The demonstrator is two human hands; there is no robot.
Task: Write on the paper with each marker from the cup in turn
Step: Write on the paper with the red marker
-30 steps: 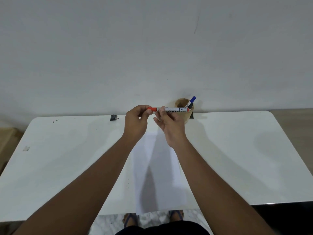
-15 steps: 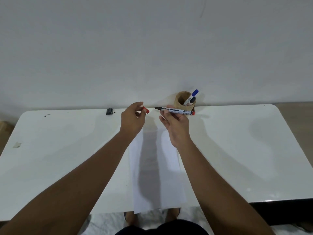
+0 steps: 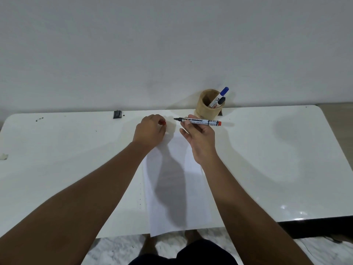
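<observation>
Uncapped red marker (image 3: 199,121) level above paper (image 3: 177,188).

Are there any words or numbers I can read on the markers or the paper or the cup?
Marker in the right hand: dark print along its white barrel, too blurred to read.
Blue-capped marker in the cup: a label with black and red marks, too small to read.
Paper: no writing visible.
Cup: no text.
Nothing here can be read.

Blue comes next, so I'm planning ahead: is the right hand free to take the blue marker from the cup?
Probably not yet: the right hand holds the uncapped red marker. The blue marker sticks out of the cup unobstructed.
</observation>
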